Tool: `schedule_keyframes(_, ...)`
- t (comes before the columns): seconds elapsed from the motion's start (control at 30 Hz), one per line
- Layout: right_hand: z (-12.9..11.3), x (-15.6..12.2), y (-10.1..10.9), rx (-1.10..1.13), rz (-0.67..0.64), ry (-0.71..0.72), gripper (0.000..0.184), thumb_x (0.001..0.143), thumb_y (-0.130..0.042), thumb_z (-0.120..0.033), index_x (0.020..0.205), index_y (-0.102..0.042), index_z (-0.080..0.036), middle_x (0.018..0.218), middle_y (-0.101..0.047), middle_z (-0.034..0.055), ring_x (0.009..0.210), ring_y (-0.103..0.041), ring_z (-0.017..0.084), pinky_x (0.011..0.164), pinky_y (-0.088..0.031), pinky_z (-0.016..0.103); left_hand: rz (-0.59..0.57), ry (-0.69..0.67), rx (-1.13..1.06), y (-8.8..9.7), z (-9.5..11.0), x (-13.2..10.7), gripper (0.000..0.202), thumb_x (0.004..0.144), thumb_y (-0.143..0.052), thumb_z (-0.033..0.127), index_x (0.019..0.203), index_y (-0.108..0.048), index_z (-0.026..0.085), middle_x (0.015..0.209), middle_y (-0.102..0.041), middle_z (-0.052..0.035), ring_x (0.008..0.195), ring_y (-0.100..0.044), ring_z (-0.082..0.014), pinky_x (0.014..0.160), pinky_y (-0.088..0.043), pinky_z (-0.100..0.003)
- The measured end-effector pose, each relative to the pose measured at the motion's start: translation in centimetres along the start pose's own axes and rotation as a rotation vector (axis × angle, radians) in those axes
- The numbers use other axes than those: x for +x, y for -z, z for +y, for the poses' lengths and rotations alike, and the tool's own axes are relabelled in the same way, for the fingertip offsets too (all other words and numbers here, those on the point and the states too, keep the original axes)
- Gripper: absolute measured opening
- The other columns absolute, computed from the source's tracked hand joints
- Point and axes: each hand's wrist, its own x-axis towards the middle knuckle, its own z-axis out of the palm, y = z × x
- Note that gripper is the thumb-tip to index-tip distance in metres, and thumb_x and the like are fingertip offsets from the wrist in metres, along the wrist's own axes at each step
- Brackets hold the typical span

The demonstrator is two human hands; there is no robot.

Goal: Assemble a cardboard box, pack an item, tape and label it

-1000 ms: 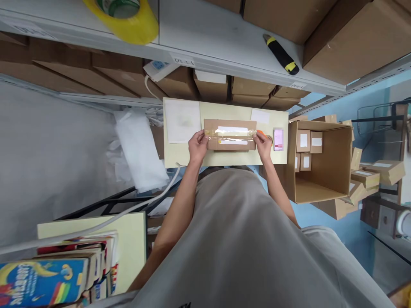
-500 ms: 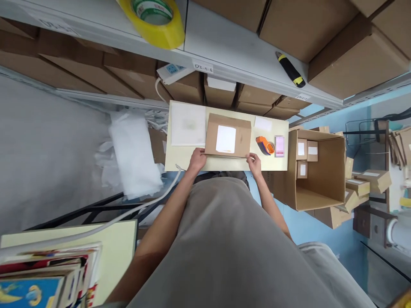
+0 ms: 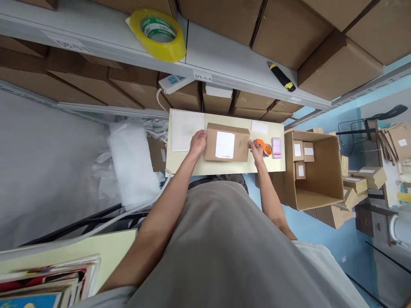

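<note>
Hands: left hand [image 3: 197,142] and right hand [image 3: 257,150] clasp opposite ends of the box [image 3: 227,143], mid-tabletop [image 3: 192,164]; tape dispenser [image 3: 265,147] just beside right hand, toward the right edge.

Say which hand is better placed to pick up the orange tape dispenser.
Right. The right hand sits at the box's right end, beside the orange tape dispenser. The left hand grips the box's far end.

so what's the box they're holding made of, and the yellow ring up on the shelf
Box: matte brown cardboard, going by its dull look; white paper label on top. Yellow ring: probably a roll of glossy plastic tape, given its sheen.
</note>
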Motion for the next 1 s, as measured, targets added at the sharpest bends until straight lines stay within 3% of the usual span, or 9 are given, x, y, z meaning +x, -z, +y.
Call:
schedule_keyframes(0.17,-0.5,-3.2,1.3,0.059,0.056,0.005,0.083,0.097,-0.065,-0.086,0.134,-0.077,-0.013,0.138,-0.082,0.022,0.13,-0.077,0.032,0.116,-0.06,0.048,-0.026,-0.038,-0.081,2.4,1.7,-3.4,0.055,0.108,-0.058,0.067,0.133,-0.076,0.022,0.139,-0.081,-0.0148,0.128,-0.074,-0.032,0.119,-0.058,-0.049)
schedule_keyframes(0.3,0.3,-5.6,1.7,0.041,0.104,-0.028,0.091,0.095,-0.06,-0.092,0.136,-0.078,-0.013,0.139,-0.082,0.0217,0.138,-0.073,0.034,0.11,-0.063,0.045,-0.075,-0.083,-0.077,3.2,2.1,-6.0,0.062,0.107,-0.055,0.077,0.133,-0.074,0.024,0.133,-0.08,-0.0126,0.123,-0.074,-0.0295,0.112,-0.059,-0.044)
schedule_keyframes(0.53,1.7,-6.0,1.5,0.033,0.017,-0.15,0.097,0.094,-0.053,-0.096,0.137,-0.076,-0.013,0.134,-0.082,0.0235,0.132,-0.078,0.035,0.11,-0.064,0.046,-0.269,-0.08,0.034,2.9,0.5,-7.0,0.062,0.108,-0.047,0.081,0.093,-0.07,0.026,0.108,-0.079,-0.0101,0.118,-0.074,-0.0312,0.118,-0.057,-0.047)
schedule_keyframes(0.6,1.7,-5.8,1.6,-0.001,-0.026,-0.142,0.097,0.091,-0.067,-0.09,0.149,-0.069,-0.012,0.137,-0.081,0.0245,0.129,-0.079,0.035,0.112,-0.064,0.048,-0.335,-0.136,0.137,3.2,0.1,-7.2,0.049,0.103,-0.063,0.072,0.098,-0.074,0.025,0.119,-0.079,-0.0126,0.13,-0.073,-0.0347,0.125,-0.053,-0.051)
schedule_keyframes(0.67,1.4,-5.8,1.6,-0.08,-0.073,-0.1,0.108,0.084,-0.083,-0.081,0.165,-0.057,-0.015,0.152,-0.075,0.0254,0.126,-0.08,0.035,0.112,-0.064,0.049,-0.356,-0.216,0.292,3.3,0.0,-7.7,0.045,0.09,-0.084,0.056,0.12,-0.079,0.023,0.152,-0.071,-0.0183,0.157,-0.059,-0.0418,0.134,-0.046,-0.057)
schedule_keyframes(0.73,1.0,-6.3,1.2,-0.219,-0.106,-0.032,0.122,0.079,-0.091,-0.073,0.178,-0.043,-0.021,0.17,-0.061,0.0266,0.128,-0.079,0.037,0.114,-0.063,0.052,-0.341,-0.278,0.464,3.2,0.2,-8.4,0.074,0.08,-0.093,0.039,0.15,-0.074,0.025,0.185,-0.041,-0.0206,0.178,-0.028,-0.049,0.141,-0.034,-0.065)
schedule_keyframes(0.8,0.4,-6.9,0.2,-0.418,-0.083,0.061,0.129,0.079,-0.094,-0.07,0.183,-0.035,-0.021,0.183,-0.042,0.0301,0.143,-0.072,0.044,0.121,-0.058,0.058,-0.345,-0.346,0.601,2.8,0.6,-9.1,0.092,0.079,-0.093,0.028,0.167,-0.065,0.029,0.198,-0.013,-0.0155,0.183,-0.002,-0.0518,0.143,-0.022,-0.073)
schedule_keyframes(0.9,-0.3,-8.0,-2.0,-0.665,0.017,0.216,0.126,0.086,-0.092,-0.064,0.184,-0.03,-0.013,0.192,-0.016,0.0353,0.172,-0.041,0.053,0.134,-0.044,0.064,-0.394,-0.473,0.693,1.9,1.5,-9.6,0.078,0.087,-0.085,0.023,0.163,-0.071,0.032,0.199,-0.01,-0.0083,0.184,0.005,-0.0492,0.144,-0.008,-0.079)
schedule_keyframes(1.0,-0.7,-8.6,-3.6,-0.752,0.081,0.295,0.11,0.098,-0.082,-0.05,0.184,-0.027,-0.009,0.192,-0.013,0.0363,0.18,-0.024,0.049,0.138,-0.038,0.062,-0.401,-0.532,0.743,1.3,2.5,-9.6,0.063,0.092,-0.081,0.023,0.154,-0.077,0.031,0.199,-0.015,-0.0071,0.184,0.001,-0.0482,0.144,-0.002,-0.081)
